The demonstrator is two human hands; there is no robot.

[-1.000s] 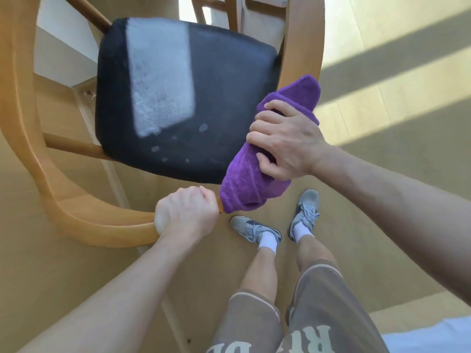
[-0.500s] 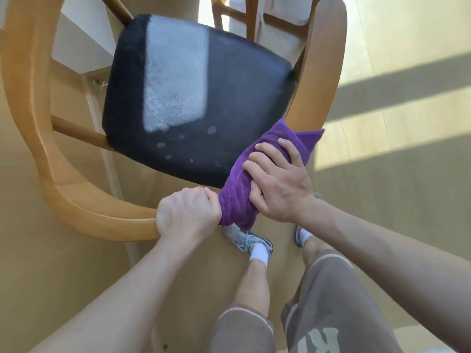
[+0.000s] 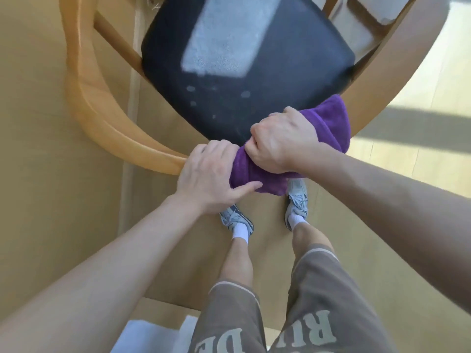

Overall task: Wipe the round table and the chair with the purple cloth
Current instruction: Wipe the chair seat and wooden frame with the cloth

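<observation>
Head view, looking down: the purple cloth [image 3: 328, 128] drapes over the chair [image 3: 107, 128] backrest rail. The right hand [image 3: 280, 141] curls tight around it; beside it, the left hand [image 3: 209, 177] grips rail, thumb on cloth. Best wiped with firm, overlapping strokes along the rail.

A pale wooden floor [image 3: 38, 174] carries everything in this overhead view. On it stands a light wood chair [image 3: 102, 118] with a curved frame and a black seat pad [image 3: 280, 80], seen from directly above at the far side of the scene; a bright patch of light falls across the pad. Near it, a person's two grey sneakers [image 3: 237, 220] with white socks are planted on the floor, slightly apart. Bands of sunlight and shadow [image 3: 420, 128] stripe the boards at right. A white object [image 3: 142, 337], partly cut off, lies at the near edge.
</observation>
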